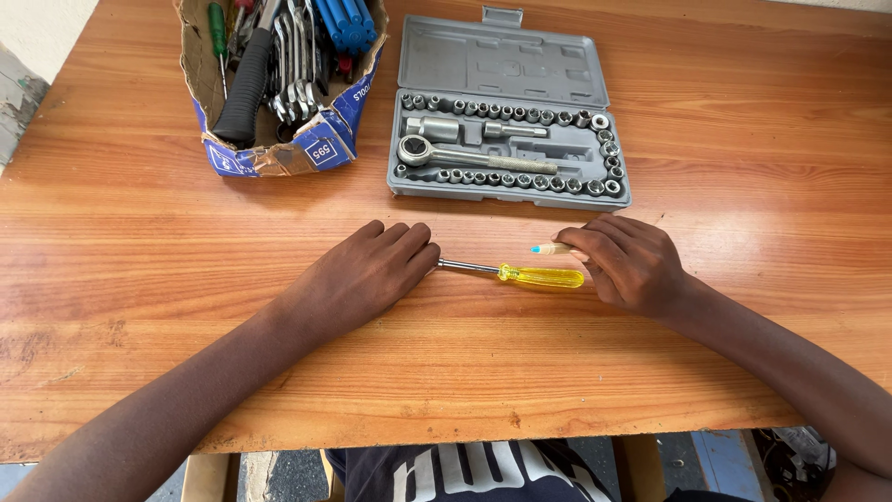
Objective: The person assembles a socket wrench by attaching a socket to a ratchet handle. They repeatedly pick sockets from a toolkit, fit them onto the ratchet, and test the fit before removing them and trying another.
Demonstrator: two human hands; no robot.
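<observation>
A yellow-handled screwdriver (520,273) is seen lying flat on a wooden table (446,363), framed between two bare hands. The left hand (372,274) is laid palm down on the wood, its fingers held together and loosely curled, with nothing gripped; the metal tip of the screwdriver's shaft is met by its fingertips. The right hand (627,260) is curled around a small pale stick with a light blue tip (550,248), which is pinched between thumb and fingers and pointed toward the left; the butt of the yellow handle is touched or nearly touched by the same hand, though which cannot be told. The screwdriver is placed near the middle of the table, its shaft directed to the left and its handle to the right. Just beyond the hands, a grey plastic socket case (506,112) is shown open, its lid folded back; rows of sockets are seated along its edges, and a ratchet (474,156) is set in the centre. To the left of the case, a torn cardboard box (279,153) with blue printed sides is filled with wrenches, blue-handled tools and a black grip. At the near edge of the table, a dark shirt with white print (465,469) is visible.
</observation>
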